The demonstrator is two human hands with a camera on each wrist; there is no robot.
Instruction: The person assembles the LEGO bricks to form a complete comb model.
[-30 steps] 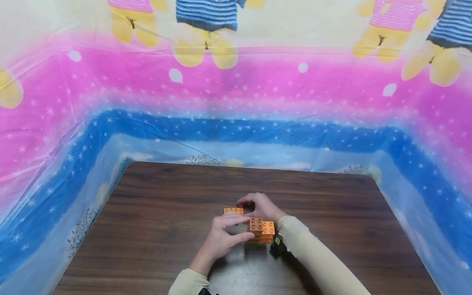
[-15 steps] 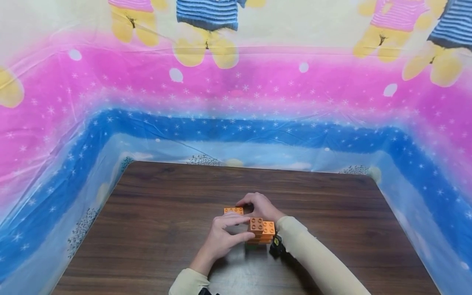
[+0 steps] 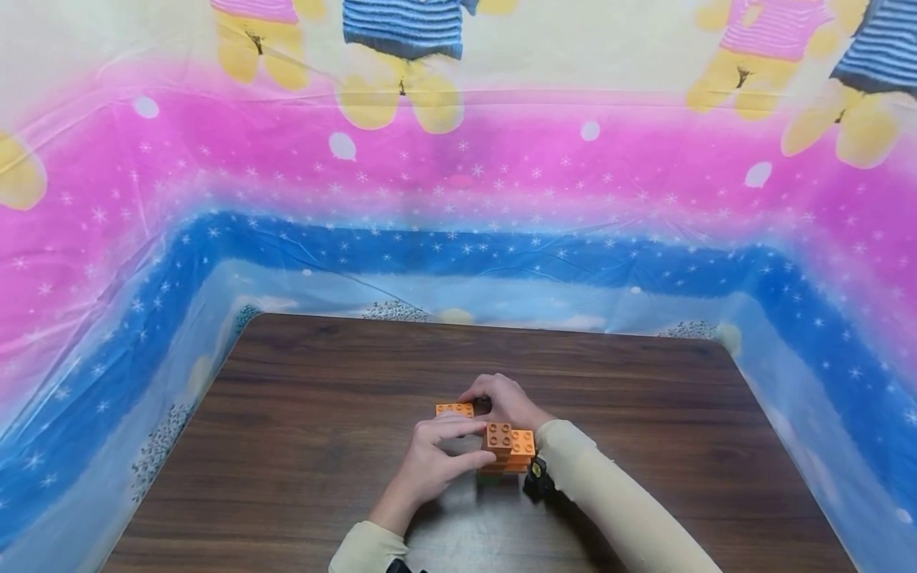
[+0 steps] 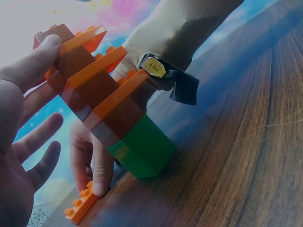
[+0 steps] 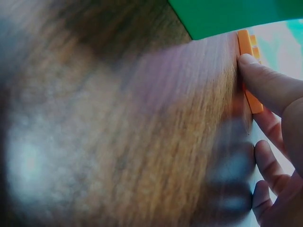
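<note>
A tower of building blocks stands upright on the table, with a green block at its base and brown blocks alternating with flat orange ones above. My left hand holds the top brown block between thumb and fingers. Behind the tower, my right hand reaches around to a flat orange building block lying studs up on the table. The right thumb presses along that block's side and a finger meets its other side; the remaining fingers are bent beside it.
The dark wood-grain table reaches back to a patterned curtain on the far side and both flanks. A black strap with a yellow label is worn on the right wrist, close beside the tower.
</note>
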